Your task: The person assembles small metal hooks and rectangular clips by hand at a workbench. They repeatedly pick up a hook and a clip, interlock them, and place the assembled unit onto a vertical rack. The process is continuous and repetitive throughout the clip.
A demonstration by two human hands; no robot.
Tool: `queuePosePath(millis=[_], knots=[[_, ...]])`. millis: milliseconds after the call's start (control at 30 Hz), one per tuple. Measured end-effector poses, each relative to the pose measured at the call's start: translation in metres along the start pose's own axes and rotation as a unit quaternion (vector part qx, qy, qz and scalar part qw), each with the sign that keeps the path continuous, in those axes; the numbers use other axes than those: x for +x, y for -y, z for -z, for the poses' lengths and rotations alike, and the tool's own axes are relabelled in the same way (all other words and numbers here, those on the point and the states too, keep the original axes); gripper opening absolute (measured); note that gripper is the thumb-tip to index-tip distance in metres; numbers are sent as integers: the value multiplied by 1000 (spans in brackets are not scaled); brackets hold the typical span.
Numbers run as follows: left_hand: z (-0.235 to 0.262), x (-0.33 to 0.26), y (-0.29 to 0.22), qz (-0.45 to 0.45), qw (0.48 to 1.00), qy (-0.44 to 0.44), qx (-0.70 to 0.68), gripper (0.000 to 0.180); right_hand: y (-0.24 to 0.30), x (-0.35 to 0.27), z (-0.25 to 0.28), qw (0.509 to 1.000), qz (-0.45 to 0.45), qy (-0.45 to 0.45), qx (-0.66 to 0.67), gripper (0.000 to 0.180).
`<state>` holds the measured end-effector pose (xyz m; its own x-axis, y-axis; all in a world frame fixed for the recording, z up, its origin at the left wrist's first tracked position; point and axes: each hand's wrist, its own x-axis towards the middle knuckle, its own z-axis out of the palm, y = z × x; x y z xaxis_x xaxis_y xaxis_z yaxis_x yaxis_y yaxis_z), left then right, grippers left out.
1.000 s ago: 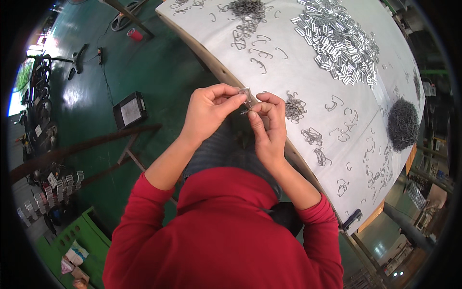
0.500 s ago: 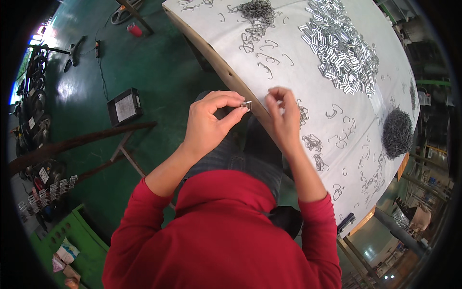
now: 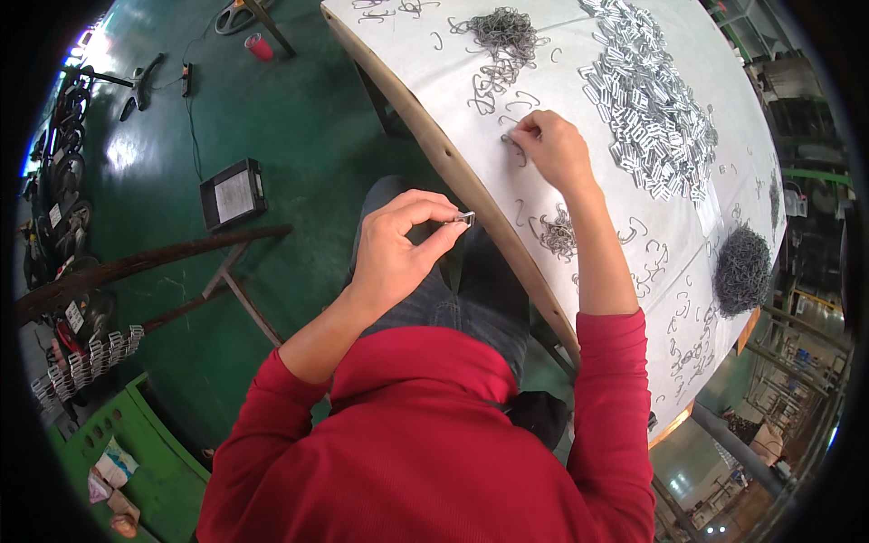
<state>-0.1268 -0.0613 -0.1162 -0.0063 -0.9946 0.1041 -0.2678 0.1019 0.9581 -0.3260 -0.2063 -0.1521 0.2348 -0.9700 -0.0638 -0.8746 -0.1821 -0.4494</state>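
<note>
My left hand point(image 3: 391, 249) is held above my lap beside the table edge, pinching a small shiny metal buckle point(image 3: 468, 219) between thumb and forefinger. Over the white-covered table point(image 3: 471, 136), my right hand point(image 3: 557, 152) has its fingertips closed on a thin, curved wire hook point(image 3: 520, 156). Just beyond it lie a few loose hooks and a tangled heap of wire hooks point(image 3: 503, 41). A smaller cluster of hooks point(image 3: 558, 235) rests near my right forearm. Farther right spreads a large pile of silvery metal buckles point(image 3: 654, 113).
A dark, rounded heap of wire pieces point(image 3: 743, 271) sits at the table's right side, with scattered hooks nearby. The wooden table edge point(image 3: 448, 154) runs diagonally past my knees. On the green floor are a black tray point(image 3: 233, 197) and a red cup point(image 3: 259, 47).
My right hand has moved away from the left, forward over the table, and closed on a wire hook. The left hand still holds the buckle, slightly lower in view.
</note>
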Motion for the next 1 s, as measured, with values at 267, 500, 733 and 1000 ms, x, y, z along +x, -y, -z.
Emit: queuePosePath(millis=[267,500,733,1000], knots=[[-4,5,5,5,1000,13,-28,8,-2,-13,6,997,-24,60,42,23],[-3,8,8,24,999,21,-37,6,-31,-46,39,988,-75,114,78,17],[-3,10,5,12,1000,18,-18,6,-30,11,6,998,-31,19,-50,18],[-6,8,10,13,999,27,-27,8,-45,-33,53,970,-56,226,64,20]])
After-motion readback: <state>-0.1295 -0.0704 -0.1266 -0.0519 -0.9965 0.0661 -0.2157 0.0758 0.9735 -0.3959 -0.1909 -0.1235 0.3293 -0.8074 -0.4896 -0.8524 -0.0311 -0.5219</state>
